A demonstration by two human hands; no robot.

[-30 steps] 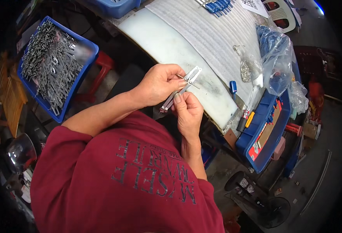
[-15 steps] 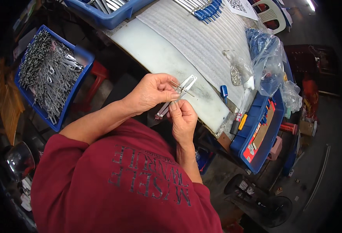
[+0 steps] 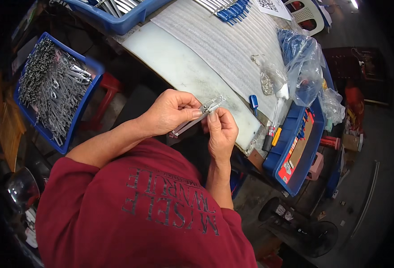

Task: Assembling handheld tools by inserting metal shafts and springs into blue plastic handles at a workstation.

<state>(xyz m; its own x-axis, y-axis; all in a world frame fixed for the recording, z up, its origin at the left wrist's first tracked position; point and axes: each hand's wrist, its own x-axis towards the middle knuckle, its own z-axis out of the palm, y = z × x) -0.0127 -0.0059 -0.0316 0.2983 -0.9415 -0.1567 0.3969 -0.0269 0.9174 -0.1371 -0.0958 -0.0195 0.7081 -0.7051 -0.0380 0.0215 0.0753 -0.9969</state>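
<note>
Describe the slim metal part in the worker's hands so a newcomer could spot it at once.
Find the long white board. By its near edge, the left hand and right hand meet at a slim silver metal part. Unlike the many grey metal pieces heaped in the blue tray at far left, this one is held.

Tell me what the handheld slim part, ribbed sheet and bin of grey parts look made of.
Slim part: probably smooth metal, given its silvery sheen.
Ribbed sheet: likely matte plastic foam, being whitish and softly ridged.
Blue bin: apparently smooth plastic, uniformly coloured.
</note>
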